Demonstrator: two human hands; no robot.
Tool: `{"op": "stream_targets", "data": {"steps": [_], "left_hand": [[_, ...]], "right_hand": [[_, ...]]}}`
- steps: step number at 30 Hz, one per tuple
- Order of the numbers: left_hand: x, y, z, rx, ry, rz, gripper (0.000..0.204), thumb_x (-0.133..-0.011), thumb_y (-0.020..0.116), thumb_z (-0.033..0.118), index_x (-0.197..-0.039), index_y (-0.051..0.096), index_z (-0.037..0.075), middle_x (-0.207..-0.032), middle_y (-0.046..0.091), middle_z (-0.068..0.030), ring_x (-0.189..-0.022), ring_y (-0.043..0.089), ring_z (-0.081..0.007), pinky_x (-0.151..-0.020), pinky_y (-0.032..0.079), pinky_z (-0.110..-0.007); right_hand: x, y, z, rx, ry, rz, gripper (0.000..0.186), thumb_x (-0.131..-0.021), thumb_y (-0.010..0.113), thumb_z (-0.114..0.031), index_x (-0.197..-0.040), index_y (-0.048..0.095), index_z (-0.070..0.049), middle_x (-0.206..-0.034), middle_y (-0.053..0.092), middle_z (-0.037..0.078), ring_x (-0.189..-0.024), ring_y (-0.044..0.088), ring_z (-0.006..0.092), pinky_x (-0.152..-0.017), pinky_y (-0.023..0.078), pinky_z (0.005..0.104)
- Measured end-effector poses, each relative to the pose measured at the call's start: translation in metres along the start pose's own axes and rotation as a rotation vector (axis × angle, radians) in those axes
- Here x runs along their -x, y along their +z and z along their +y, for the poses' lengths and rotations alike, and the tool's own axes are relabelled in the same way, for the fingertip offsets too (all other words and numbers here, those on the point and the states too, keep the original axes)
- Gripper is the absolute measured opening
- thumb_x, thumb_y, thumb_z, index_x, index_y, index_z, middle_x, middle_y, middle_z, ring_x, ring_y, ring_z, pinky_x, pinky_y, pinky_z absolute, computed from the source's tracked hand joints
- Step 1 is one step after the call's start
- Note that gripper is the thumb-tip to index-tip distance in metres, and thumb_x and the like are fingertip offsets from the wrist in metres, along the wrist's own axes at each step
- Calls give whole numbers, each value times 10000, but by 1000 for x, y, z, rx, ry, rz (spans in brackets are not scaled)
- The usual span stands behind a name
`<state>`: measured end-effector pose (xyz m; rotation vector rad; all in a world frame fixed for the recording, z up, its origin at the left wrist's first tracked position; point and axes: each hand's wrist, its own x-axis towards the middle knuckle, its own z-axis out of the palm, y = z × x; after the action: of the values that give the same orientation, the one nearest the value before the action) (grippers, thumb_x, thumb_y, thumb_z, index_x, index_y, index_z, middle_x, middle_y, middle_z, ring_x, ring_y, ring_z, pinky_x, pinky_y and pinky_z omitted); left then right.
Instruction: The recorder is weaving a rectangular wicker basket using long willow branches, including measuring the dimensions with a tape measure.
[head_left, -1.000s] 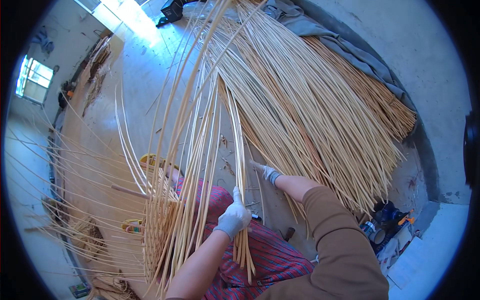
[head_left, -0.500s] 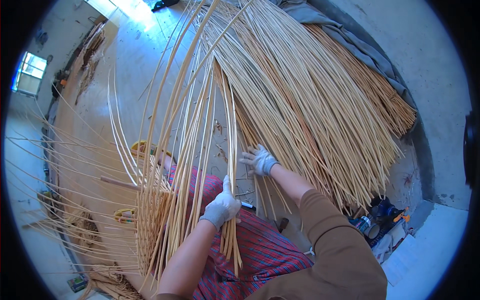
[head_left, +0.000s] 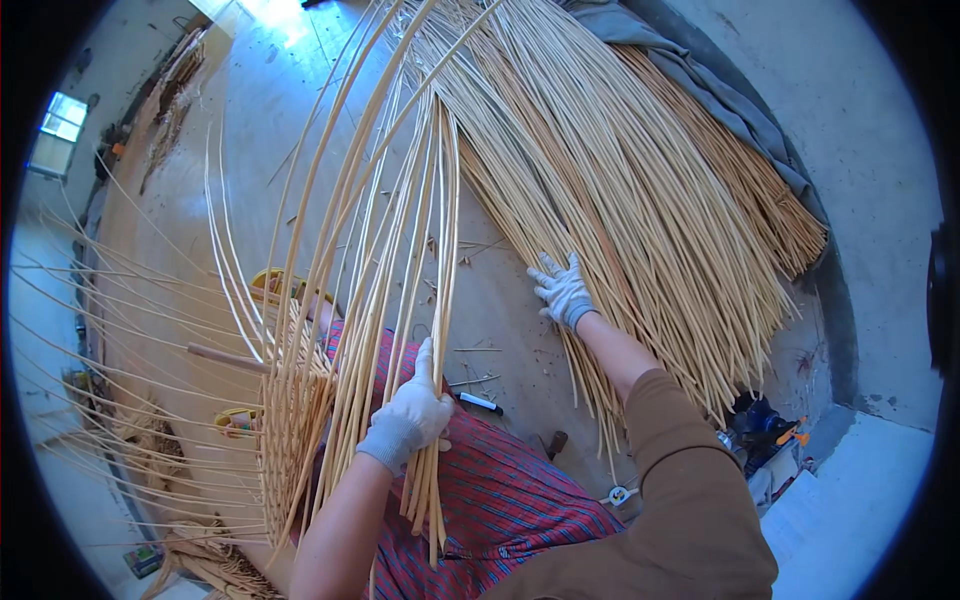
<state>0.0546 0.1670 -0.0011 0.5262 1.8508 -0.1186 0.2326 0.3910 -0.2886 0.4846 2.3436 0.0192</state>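
Observation:
My left hand (head_left: pixel 410 415), in a white knit glove, is closed round a small bunch of pale wicker rods (head_left: pixel 425 485). Their cut ends stick out below the fist over my lap, and the rods run up and away from me. My right hand (head_left: pixel 562 290), gloved alike, has its fingers spread at the left edge of a big fanned pile of wicker rods (head_left: pixel 660 240); it grips nothing. Left of my left hand stands a partly woven wicker piece (head_left: pixel 285 440), with long upright rods rising from it and others spreading left.
A red-and-blue striped cloth (head_left: pixel 500 500) covers my lap. On the floor beside it lie a white-and-black marker-like stick (head_left: pixel 480 403) and a small round white item (head_left: pixel 619 495). Tools (head_left: pixel 765 435) lie by the right wall. A grey cloth (head_left: pixel 690 75) partly covers browner rods (head_left: pixel 790 225).
My right hand has moved right, pressing the pile's left edge rightward and baring more floor. My left hand has shifted left and slightly down with its bunch of rods.

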Motion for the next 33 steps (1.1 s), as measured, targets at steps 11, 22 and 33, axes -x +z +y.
{"op": "stream_targets", "data": {"steps": [11,22,33], "left_hand": [[106,27,-92,-18,248,-68,977,-966,564,254,-1640,-115,61,-1141,651,-339,-1011,695,-427,-957,535,-460],[258,140,-191,-354,-276,778,920,-760,861,301,-1559,450,100,-1263,635,-206,-1164,633,-394,-1037,492,-495],[111,58,-171,-344,-322,651,1270,-762,848,506,-1672,51,118,-1520,480,-270,-1412,477,-410,-1177,402,-465]], "right_hand": [[-37,23,-19,-61,47,94,844,-939,614,-495,-1667,259,-256,-1755,124,-105,-1628,39,246,-1259,37,640],[-31,17,-18,-115,-31,157,813,-859,715,-508,-1585,442,-262,-1739,206,-45,-1620,75,313,-1267,76,639],[-10,16,-10,-130,-29,91,714,-881,748,-436,-1539,513,-291,-1741,200,-42,-1621,32,335,-1285,97,587]]}}
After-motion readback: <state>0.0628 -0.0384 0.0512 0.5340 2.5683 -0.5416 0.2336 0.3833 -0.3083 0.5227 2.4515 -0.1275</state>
